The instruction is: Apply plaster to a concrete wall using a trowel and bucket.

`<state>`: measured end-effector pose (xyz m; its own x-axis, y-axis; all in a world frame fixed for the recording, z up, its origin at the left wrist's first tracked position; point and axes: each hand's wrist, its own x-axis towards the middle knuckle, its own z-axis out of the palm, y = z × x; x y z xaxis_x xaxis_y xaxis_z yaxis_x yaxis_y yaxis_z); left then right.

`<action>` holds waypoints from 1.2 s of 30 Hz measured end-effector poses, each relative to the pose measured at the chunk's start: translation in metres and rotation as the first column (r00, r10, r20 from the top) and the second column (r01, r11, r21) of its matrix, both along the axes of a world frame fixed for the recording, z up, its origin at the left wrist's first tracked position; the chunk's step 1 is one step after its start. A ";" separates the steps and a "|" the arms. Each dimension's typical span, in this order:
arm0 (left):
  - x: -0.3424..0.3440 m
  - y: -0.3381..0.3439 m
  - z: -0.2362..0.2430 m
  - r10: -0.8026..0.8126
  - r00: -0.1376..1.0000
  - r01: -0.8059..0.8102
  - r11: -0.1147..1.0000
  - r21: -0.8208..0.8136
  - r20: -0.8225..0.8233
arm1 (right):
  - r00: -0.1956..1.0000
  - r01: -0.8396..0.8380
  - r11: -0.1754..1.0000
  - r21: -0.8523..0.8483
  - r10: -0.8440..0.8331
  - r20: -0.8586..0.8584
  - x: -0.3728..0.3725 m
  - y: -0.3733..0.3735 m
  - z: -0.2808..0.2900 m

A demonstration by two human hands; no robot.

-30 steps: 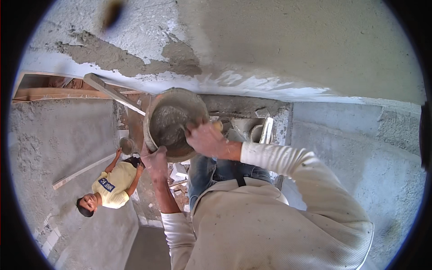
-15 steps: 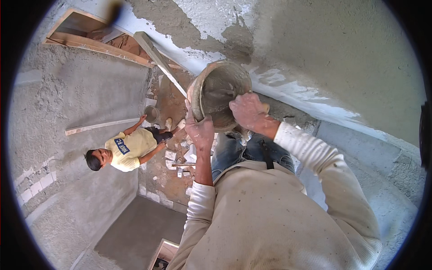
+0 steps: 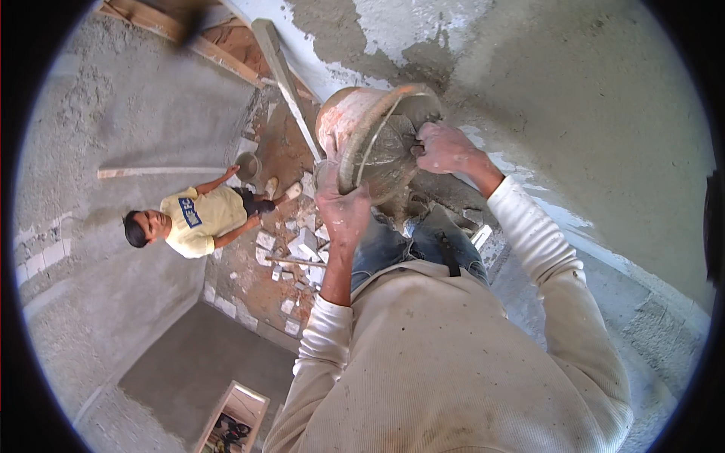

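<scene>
A mortar-smeared bucket is tipped toward the right in front of me, its mouth facing right and down. My left hand is closed round its near left rim. Grey wet mortar shows inside. My right hand is a closed fist at the bucket's right edge, on what looks like a trowel; fingers cover the handle, and its blade is hard to tell from the mortar.
Beyond the bucket rises a partly plastered wall. A wooden plank leans left of the bucket. A person stands at left beside another bucket. Broken blocks litter the dirt floor.
The bucket has tilted further, its mouth swinging right and down. My right hand has moved up and right to its rim; my left hand still holds the bucket.
</scene>
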<state>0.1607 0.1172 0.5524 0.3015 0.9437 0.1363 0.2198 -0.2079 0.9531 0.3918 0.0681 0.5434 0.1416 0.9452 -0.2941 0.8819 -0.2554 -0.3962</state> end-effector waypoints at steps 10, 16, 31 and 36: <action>-0.026 0.001 -0.044 0.231 0.927 -0.065 0.875 -0.480 0.296 | 0.861 0.090 0.991 -0.095 -0.125 -0.493 -0.054 -0.016 -0.046; -0.080 -0.009 -0.083 0.477 0.835 -0.241 0.767 -0.595 0.276 | 0.967 -0.061 0.997 -0.051 0.046 -0.251 -0.065 0.016 0.040; -0.235 -0.064 -0.112 0.660 0.750 -0.567 0.611 -0.553 -0.040 | 0.580 0.554 0.796 -0.245 -0.580 -0.572 0.067 0.085 0.091; -0.191 -0.030 -0.108 0.548 0.835 -0.429 0.711 -0.557 0.056 | 0.970 0.075 0.962 -0.262 -0.132 -0.206 0.013 0.051 0.100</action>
